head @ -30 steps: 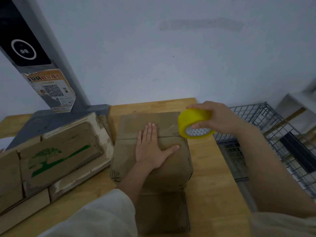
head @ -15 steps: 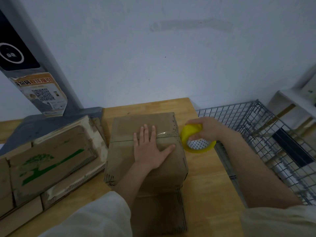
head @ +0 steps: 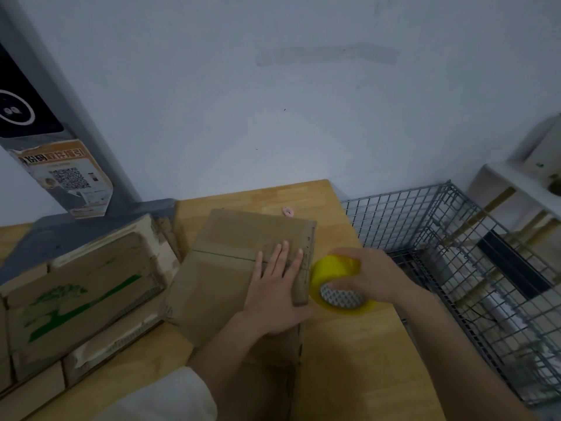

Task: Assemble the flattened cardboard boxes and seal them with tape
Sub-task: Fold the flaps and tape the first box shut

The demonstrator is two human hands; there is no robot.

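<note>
1. Where the wooden table (head: 349, 354) fills the lower centre of the frame, an assembled cardboard box (head: 230, 278) stands on it with its closed top flaps facing up.
2. The seam between the flaps runs from the centre-left of the box toward its right edge, tilting slightly downward to the right; the box's long axis runs from the upper centre toward the lower centre of the frame.
3. The left hand (head: 276, 293) lies flat on the right part of the box top, fingers straight and slightly spread, pointing toward the upper right, pressing across the seam.
4. The right hand (head: 373, 276) is curled round a yellow tape roll (head: 337, 285), holding it just beside the box's right edge, right of centre in the frame.
5. The roll is tilted: its open core, with a patterned inner lining, faces the lower part of the frame, and its yellow outer band faces the box.
6. Whether a tape strip joins roll and box cannot be told.
7. A stack of flattened boxes (head: 82, 287), one printed with a green tree, lies at the left.
8. A wire basket (head: 455, 238) stands at the right, beside the table edge.
9. A small pink object (head: 287, 211) lies on the table just beyond the box.
</note>
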